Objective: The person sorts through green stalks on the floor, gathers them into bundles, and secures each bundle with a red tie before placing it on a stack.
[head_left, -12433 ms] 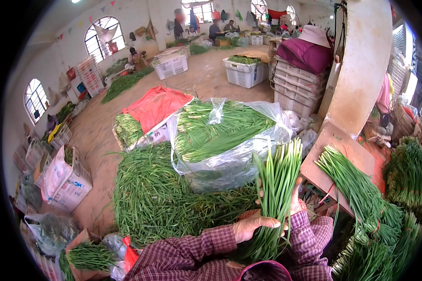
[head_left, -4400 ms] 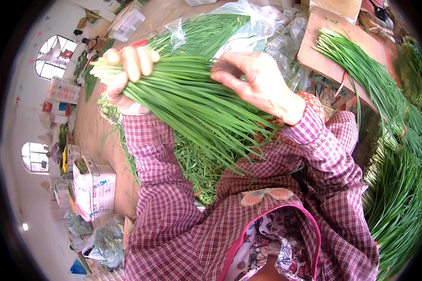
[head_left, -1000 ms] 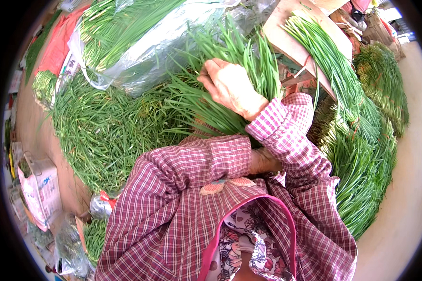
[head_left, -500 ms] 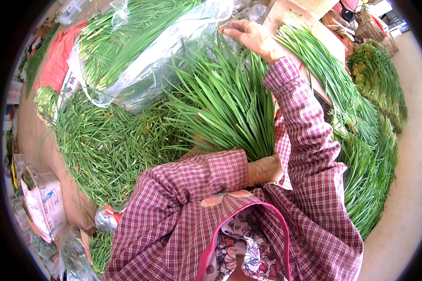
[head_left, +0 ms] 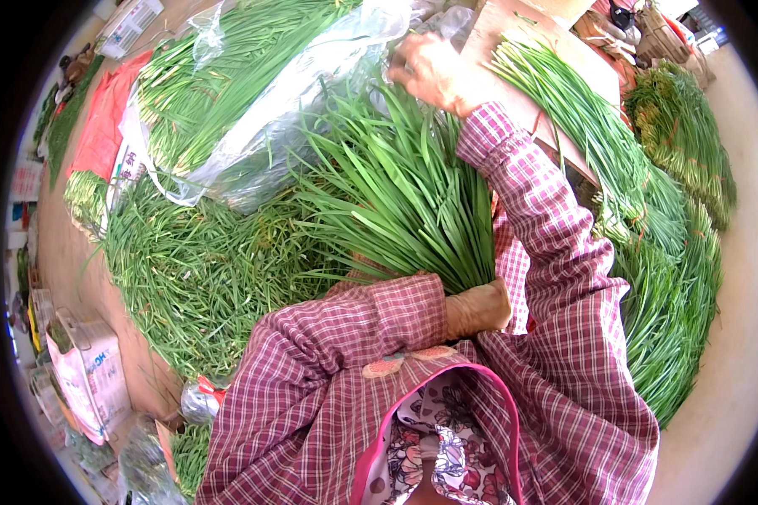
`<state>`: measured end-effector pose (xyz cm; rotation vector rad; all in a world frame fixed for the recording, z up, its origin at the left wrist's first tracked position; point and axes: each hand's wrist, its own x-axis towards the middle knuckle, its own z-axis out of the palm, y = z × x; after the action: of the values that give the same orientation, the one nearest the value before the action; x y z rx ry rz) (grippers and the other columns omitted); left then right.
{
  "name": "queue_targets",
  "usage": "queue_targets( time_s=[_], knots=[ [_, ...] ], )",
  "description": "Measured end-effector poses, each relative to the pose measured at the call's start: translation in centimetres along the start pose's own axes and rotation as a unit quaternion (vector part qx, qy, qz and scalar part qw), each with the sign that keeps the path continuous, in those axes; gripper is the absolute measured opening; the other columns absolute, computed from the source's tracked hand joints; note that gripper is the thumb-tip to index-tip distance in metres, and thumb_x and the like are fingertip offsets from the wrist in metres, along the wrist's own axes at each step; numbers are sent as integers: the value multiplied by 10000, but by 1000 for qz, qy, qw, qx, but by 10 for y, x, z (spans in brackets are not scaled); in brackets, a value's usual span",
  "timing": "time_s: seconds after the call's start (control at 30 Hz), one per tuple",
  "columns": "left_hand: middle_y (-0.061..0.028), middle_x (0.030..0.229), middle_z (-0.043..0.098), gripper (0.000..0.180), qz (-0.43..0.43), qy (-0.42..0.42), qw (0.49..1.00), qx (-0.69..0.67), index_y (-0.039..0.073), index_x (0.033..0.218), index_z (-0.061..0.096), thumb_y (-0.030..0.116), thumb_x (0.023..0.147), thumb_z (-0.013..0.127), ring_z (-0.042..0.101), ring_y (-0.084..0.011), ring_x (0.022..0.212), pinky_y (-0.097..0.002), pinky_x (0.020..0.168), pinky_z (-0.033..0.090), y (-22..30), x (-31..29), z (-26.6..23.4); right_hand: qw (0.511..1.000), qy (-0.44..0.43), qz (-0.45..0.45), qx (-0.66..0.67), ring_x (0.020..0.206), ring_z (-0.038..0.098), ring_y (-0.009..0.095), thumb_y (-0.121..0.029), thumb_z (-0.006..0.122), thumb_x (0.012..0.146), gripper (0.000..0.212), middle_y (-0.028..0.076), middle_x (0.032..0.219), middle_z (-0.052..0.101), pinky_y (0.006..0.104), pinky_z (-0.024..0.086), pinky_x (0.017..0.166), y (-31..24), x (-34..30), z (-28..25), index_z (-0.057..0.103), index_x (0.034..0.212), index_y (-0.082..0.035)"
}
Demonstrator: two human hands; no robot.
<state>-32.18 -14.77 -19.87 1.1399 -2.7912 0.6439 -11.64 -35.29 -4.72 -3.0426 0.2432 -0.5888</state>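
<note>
A bunch of long flat green leaves, most like garlic chives, fans up and leftward in front of my chest. At its narrow lower end my left hand is closed round it, with the fingers mostly hidden. My right hand is raised above the leaf tips, near a clear plastic sheet. Its fingers look bent but are smeared by motion, and I cannot tell whether they hold anything. Loose leaf scraps lie in a wide heap left of the bunch.
Under the plastic lie more long chives. Tied bundles are stacked along the right, some over a pinkish board. A red sheet lies at the far left. Lower left stand a printed bag and a clear plastic bag.
My right hand has shifted slightly left and down, its fingers bending more. My left hand and the bunch have stayed almost in place.
</note>
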Motion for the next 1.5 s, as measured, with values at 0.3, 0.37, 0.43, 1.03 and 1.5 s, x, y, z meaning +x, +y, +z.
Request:
queue_targets(
  time_s=[0.3, 0.37, 0.43, 1.03, 1.5],
  knots=[
    [-56, 672, 541, 63, -129, 68, 989, 9, 56, 735, 589, 92, 715, 638, 517, -186, 578, -367, 532, 451, -37, -15, -53, 943, 81, 88, 310, 981, 671, 236, -347, 514, 965, 407, 162, 1091, 687, 341, 515, 849, 18, -17, -89, 628, 1122, 11],
    [-73, 782, 643, 118, -188, 128, 968, -107, 60, 833, 632, 93, 723, 658, 623, -186, 679, -351, 612, 529, -79, -21, -94, 873, 114, 13, 473, 1048, 613, 243, -462, 533, 947, 499, 153, 1148, 649, 375, 454, 922, 17, -30, -80, 591, 1257, -75],
    [-53, 809, 681, 163, -229, 285, 844, -393, 103, 857, 655, 42, 706, 666, 652, -154, 660, -289, 609, 548, -141, -44, -148, 822, 38, 19, 568, 1117, 586, 214, -606, 381, 972, 694, 122, 1293, 598, 380, 429, 981, -9, -38, -93, 378, 1447, -99],
    [-77, 815, 561, 218, -103, 537, 621, -561, 7, 1048, 585, 7, 832, 610, 580, -240, 848, -439, 981, 460, -270, -16, -292, 814, 493, -117, 283, 1020, 639, 283, -364, 847, 601, 784, 129, 1109, 644, 420, 501, 921, -42, -78, -164, 530, 1247, -51],
    [-87, 1110, 635, 309, -69, 505, 207, -835, 96, 1084, 598, 116, 799, 715, 597, -317, 1096, -536, 1020, 459, -363, 129, -94, 943, 219, 139, -208, 823, 687, 277, -234, 783, 681, 635, 48, 970, 681, 391, 570, 705, 156, -163, -200, 554, 1270, -302]
  ],
)
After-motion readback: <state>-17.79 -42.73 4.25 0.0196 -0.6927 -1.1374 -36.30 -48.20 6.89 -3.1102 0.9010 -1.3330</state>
